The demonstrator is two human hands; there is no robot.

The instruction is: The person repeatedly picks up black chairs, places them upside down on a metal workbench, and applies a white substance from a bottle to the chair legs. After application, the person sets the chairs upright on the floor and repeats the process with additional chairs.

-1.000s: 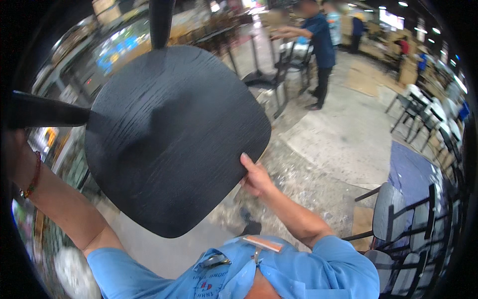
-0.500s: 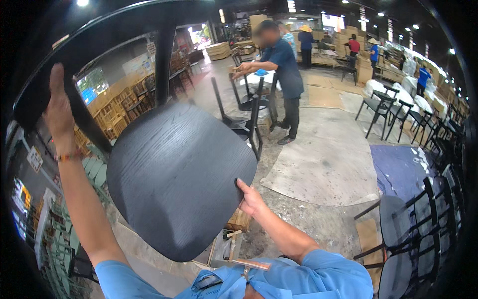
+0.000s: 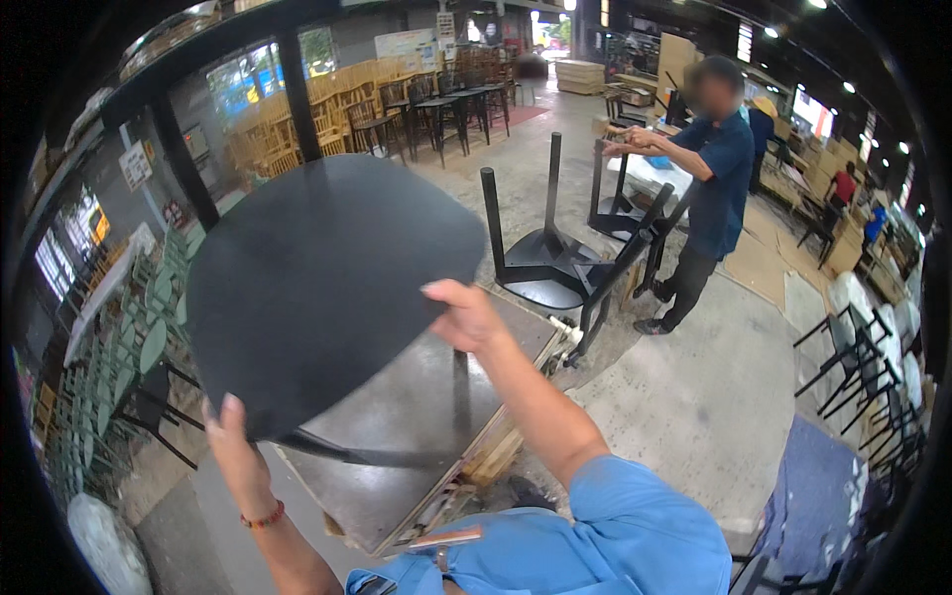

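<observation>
Holding a black chair (image 3: 327,297) by its seat (image 3: 297,248), R hand (image 3: 466,317) pinches the R edge, thumb on top, fingers mostly hidden underneath. L hand (image 3: 238,461), w/ a beaded bracelet (image 3: 264,515) at the wrist, is at the seat's near L corner, a couple of fingertips showing slightly apart; can't tell if it grips or just touches. Chair is in front of the person, seat tilted, backrest frame up at far L, partly over a grey-topped bench (image 3: 421,412). One dark chair leg (image 3: 337,451) slants out from under the seat above the benchtop; can't tell if it touches. Just past the bench's far R corner, an upturned black chair (image 3: 535,258) has its legs up. Beyond it, a co-worker (image 3: 719,188) in dark blue top & dark trousers stands side-on next to another upturned chair (image 3: 617,210), both hands out over its legs. Off to L: green chairs (image 3: 149,347) packed close, plus a whitish bundle (image 3: 104,540) on the floor. Back L: light wooden chairs (image 3: 268,124) & dark stools (image 3: 441,109). Far R: black chairs (image 3: 848,342) near a bluish sheet (image 3: 808,486) on the floor.
</observation>
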